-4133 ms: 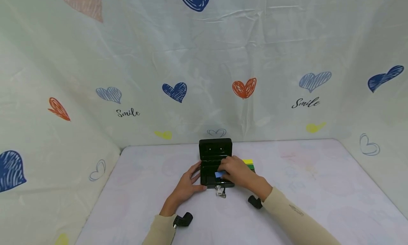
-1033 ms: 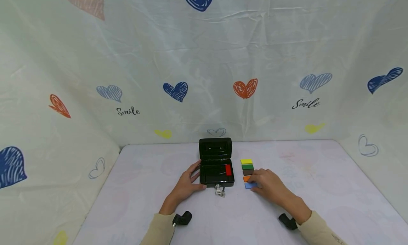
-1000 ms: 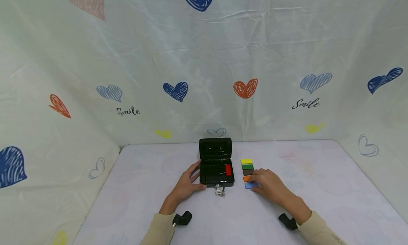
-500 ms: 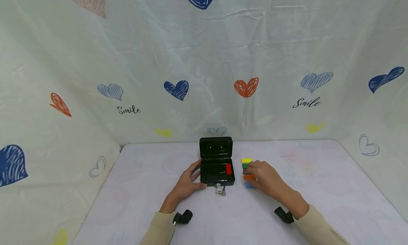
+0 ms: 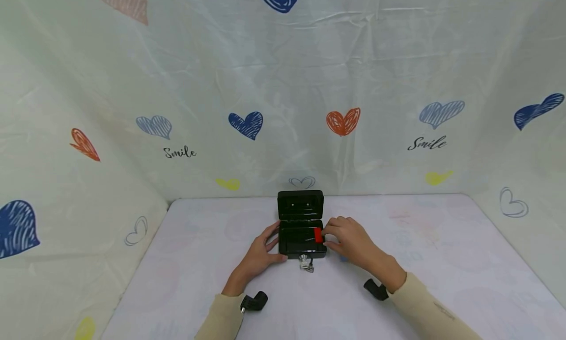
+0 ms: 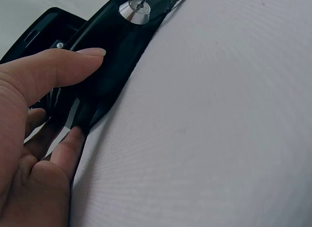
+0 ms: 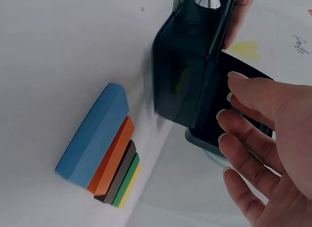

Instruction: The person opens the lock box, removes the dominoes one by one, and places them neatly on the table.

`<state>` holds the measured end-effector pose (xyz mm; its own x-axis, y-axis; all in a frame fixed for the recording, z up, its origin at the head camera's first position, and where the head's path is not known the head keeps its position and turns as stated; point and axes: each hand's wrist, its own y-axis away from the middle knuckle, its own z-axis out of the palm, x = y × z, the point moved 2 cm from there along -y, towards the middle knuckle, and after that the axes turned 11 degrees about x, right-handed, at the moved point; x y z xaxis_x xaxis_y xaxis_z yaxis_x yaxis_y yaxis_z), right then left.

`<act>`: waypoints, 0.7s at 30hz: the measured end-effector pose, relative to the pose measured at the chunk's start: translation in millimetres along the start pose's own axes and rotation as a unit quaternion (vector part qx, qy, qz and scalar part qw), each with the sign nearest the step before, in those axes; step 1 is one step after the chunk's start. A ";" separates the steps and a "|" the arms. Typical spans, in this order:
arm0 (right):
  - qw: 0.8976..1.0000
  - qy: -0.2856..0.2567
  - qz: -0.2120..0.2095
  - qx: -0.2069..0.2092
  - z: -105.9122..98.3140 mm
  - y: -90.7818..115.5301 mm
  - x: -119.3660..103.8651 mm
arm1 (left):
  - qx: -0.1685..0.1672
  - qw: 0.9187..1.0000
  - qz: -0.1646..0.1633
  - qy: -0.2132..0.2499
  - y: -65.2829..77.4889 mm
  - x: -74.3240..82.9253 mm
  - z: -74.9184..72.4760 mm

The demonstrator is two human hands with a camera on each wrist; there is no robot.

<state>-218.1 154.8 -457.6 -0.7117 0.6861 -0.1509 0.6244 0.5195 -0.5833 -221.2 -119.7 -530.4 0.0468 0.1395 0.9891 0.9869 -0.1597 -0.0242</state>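
Observation:
A black cash box (image 5: 293,244) stands with its lid (image 5: 300,205) raised, and a red block (image 5: 318,235) lies at the right inside it. My left hand (image 5: 258,258) holds the box by its front left corner, thumb across the front face and fingers along the side. Over the right edge of the box, my right hand (image 5: 351,240) has its loosely bent fingertips beside the red block. In the right wrist view its fingers are apart. Close by lie a blue block (image 7: 97,134), an orange block (image 7: 114,156), a dark brown block (image 7: 117,173), a green block (image 7: 126,180) and a yellow block (image 7: 130,185).
Keys (image 5: 309,267) hang from the lock (image 5: 303,259) at the front of the box. The white table (image 5: 212,227) reaches back to a curtain (image 5: 287,84) printed with hearts.
Earlier my right hand held a blue block over the box; later it was at the blue and orange blocks in the row. Now it has moved left to the box. My left hand stays put.

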 end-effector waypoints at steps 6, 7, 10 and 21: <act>1.000 0.022 -0.010 -0.002 9.4 -9.2 -5.1 | 0.003 1.000 -0.004 -0.001 1.0 0.7 0.1; 1.000 0.024 -0.010 -0.004 10.9 -10.5 -5.8 | 0.003 1.000 -0.003 -0.002 1.2 0.9 0.2; 0.999 0.030 -0.004 -0.013 14.7 -13.8 -8.1 | 0.003 1.000 -0.001 -0.004 1.7 1.3 0.3; 0.996 0.051 0.028 -0.064 25.6 -21.1 -15.5 | 0.001 1.000 0.003 -0.005 2.5 2.2 -0.7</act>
<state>-228.5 120.1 -463.4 -0.6424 0.7605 -0.0944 0.7025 0.5352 -0.4692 -218.8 -120.5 -528.2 0.0538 0.1474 0.9876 0.9870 -0.1581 -0.0301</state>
